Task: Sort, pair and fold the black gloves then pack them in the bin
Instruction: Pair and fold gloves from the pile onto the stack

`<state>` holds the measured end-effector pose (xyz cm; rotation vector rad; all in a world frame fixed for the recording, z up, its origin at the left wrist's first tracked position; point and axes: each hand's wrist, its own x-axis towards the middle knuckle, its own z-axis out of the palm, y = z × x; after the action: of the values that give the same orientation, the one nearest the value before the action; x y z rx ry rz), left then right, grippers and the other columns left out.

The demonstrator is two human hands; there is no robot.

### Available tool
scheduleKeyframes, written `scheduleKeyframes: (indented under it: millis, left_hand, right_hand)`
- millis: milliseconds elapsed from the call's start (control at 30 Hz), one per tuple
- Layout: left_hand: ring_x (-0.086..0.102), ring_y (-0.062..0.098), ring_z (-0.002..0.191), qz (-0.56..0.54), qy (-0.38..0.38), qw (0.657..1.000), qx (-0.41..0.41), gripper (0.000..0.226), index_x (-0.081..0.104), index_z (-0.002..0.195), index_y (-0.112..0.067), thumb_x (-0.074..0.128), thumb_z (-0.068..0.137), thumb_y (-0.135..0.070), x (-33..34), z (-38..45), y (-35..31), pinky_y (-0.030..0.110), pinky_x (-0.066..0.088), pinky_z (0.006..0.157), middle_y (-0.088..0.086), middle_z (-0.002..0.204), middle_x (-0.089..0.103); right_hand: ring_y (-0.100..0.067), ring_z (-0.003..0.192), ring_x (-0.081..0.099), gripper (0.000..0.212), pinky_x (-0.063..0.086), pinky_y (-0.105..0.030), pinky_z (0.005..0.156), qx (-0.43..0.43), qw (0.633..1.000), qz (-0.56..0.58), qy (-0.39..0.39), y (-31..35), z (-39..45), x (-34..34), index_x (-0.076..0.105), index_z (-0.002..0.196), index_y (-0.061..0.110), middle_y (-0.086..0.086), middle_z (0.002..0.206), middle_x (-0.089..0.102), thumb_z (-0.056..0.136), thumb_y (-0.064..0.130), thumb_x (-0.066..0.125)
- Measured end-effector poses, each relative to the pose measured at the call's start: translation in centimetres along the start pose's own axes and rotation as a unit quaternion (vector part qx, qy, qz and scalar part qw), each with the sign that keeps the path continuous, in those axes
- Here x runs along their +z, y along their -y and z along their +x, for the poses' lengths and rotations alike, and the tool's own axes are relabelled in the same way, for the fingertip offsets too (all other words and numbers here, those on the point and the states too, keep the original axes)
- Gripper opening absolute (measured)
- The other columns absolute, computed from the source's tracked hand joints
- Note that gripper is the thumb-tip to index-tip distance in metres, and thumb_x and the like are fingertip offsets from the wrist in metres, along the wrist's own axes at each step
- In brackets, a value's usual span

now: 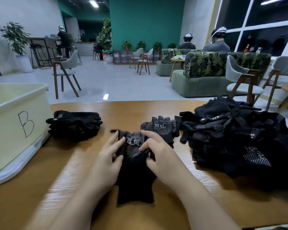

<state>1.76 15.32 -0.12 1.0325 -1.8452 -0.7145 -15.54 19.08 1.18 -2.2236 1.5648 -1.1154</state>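
Observation:
A black glove (134, 173) with white grip dots lies on the wooden table (73, 171) in front of me, cuff toward me. My left hand (106, 161) pinches its left side, and my right hand (158, 156) pinches the dotted palm on the right. Another dotted glove (161, 126) lies flat just beyond my right hand. A neat stack of black gloves (75, 125) sits at centre left. A big loose pile of black gloves (239, 138) covers the right of the table. The pale bin (10, 123) marked "B" stands at the left.
The table's far edge runs just behind the gloves. Beyond it are chairs (66, 72), green sofas (206, 75) and several seated people at the back. Bare wood shows between the stack and the glove I hold.

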Motion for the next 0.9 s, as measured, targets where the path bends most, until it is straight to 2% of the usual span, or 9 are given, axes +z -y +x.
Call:
scheduleKeyframes:
  millis: [67, 133, 267, 333, 467, 567, 700, 800, 900]
  left_hand:
    - [0.053, 0.012, 0.117, 0.005, 0.023, 0.999, -0.037, 0.054, 0.050, 0.127, -0.025, 0.053, 0.087, 0.010, 0.1, -0.4, 0.5, 0.024, 0.044, 0.095, -0.009, 0.146, 0.036]
    - [0.065, 0.022, 0.083, -0.032, 0.029, 0.997, -0.062, 0.054, 0.052, 0.120, -0.033, 0.056, 0.086, 0.009, -0.1, -1.0, 0.4, 0.019, 0.051, 0.074, -0.004, 0.137, 0.045]
    - [0.053, 0.004, 0.050, -0.138, 0.035, 0.984, -0.111, 0.045, 0.058, 0.115, -0.027, 0.061, 0.085, 0.006, -0.8, -2.2, 0.1, 0.011, 0.041, 0.049, 0.008, 0.108, 0.053]
    - [0.058, 0.007, 0.056, -0.120, 0.051, 0.987, -0.099, 0.040, 0.062, 0.109, -0.031, 0.070, 0.081, -0.003, -1.1, -2.8, 0.2, 0.013, 0.044, 0.054, -0.006, 0.120, 0.052]
    - [0.063, 0.012, 0.090, -0.060, 0.136, 0.987, -0.061, 0.044, 0.068, 0.091, -0.044, 0.079, 0.051, -0.060, -2.3, -4.0, 0.2, 0.018, 0.051, 0.078, -0.032, 0.121, 0.047]
    - [0.057, 0.000, 0.108, -0.041, 0.182, 0.982, -0.022, 0.035, 0.068, 0.091, -0.042, 0.075, 0.057, -0.052, -2.8, -4.6, 0.2, 0.017, 0.048, 0.087, -0.035, 0.120, 0.045]
    - [0.058, 0.000, 0.108, -0.016, 0.196, 0.980, 0.005, 0.028, 0.067, 0.095, -0.039, 0.068, 0.069, -0.026, -3.0, -4.4, 0.0, 0.013, 0.044, 0.091, -0.026, 0.115, 0.056]
    - [0.062, 0.004, 0.101, -0.025, 0.182, 0.983, 0.000, 0.032, 0.064, 0.099, -0.040, 0.062, 0.067, -0.038, -3.0, -4.4, 0.0, 0.020, 0.047, 0.091, -0.018, 0.106, 0.065]
    - [0.067, 0.008, 0.085, -0.042, 0.147, 0.988, -0.008, 0.030, 0.066, 0.092, -0.041, 0.062, 0.063, -0.047, -3.0, -4.8, 0.0, 0.022, 0.051, 0.080, -0.011, 0.091, 0.071]
  right_hand:
    - [0.004, 0.126, 0.036, 0.027, 0.020, 0.001, 0.095, 0.025, 0.999, -0.016, 0.025, -0.5, -0.8, 0.3, 0.058, 0.094, 0.016, 0.015, 0.143, 0.039, 0.077, -0.004, 0.052]
    - [0.002, 0.124, 0.039, 0.028, 0.022, 0.000, 0.095, 0.039, 0.999, -0.008, 0.030, -0.6, -1.5, 0.5, 0.060, 0.095, 0.018, 0.018, 0.137, 0.042, 0.077, -0.003, 0.052]
    - [0.012, 0.117, 0.037, 0.031, 0.023, 0.001, 0.092, 0.070, 0.997, 0.020, 0.032, -0.7, -2.4, 0.3, 0.063, 0.100, 0.024, 0.022, 0.129, 0.042, 0.084, 0.001, 0.052]
    - [0.019, 0.111, 0.034, 0.030, 0.020, 0.003, 0.092, 0.068, 0.997, 0.017, 0.030, -0.9, -2.5, 0.3, 0.064, 0.101, 0.023, 0.021, 0.124, 0.043, 0.087, 0.001, 0.051]
    - [0.027, 0.104, 0.032, 0.029, 0.020, 0.004, 0.090, 0.066, 0.998, 0.012, 0.020, -1.1, -2.5, 0.5, 0.065, 0.099, 0.020, 0.019, 0.115, 0.047, 0.087, -0.001, 0.051]
    - [0.027, 0.102, 0.034, 0.030, 0.021, 0.004, 0.089, 0.077, 0.997, 0.010, 0.012, -1.1, -2.4, 0.7, 0.066, 0.098, 0.019, 0.017, 0.110, 0.048, 0.087, -0.003, 0.049]
    - [0.019, 0.110, 0.035, 0.041, 0.025, -0.005, 0.101, 0.083, 0.996, 0.002, 0.024, -0.7, -2.4, 0.4, 0.059, 0.117, 0.025, 0.022, 0.121, 0.044, 0.086, 0.000, 0.052]
    - [0.008, 0.123, 0.034, 0.054, 0.029, -0.010, 0.102, 0.050, 0.996, -0.009, 0.070, 0.1, -3.3, 0.4, 0.049, 0.127, 0.040, 0.026, 0.142, 0.030, 0.085, 0.008, 0.058]
    - [0.002, 0.119, 0.043, 0.034, 0.036, -0.016, 0.099, 0.033, 0.996, -0.015, 0.077, 0.5, -4.1, 0.2, 0.059, 0.108, 0.039, 0.028, 0.141, 0.031, 0.088, 0.012, 0.057]
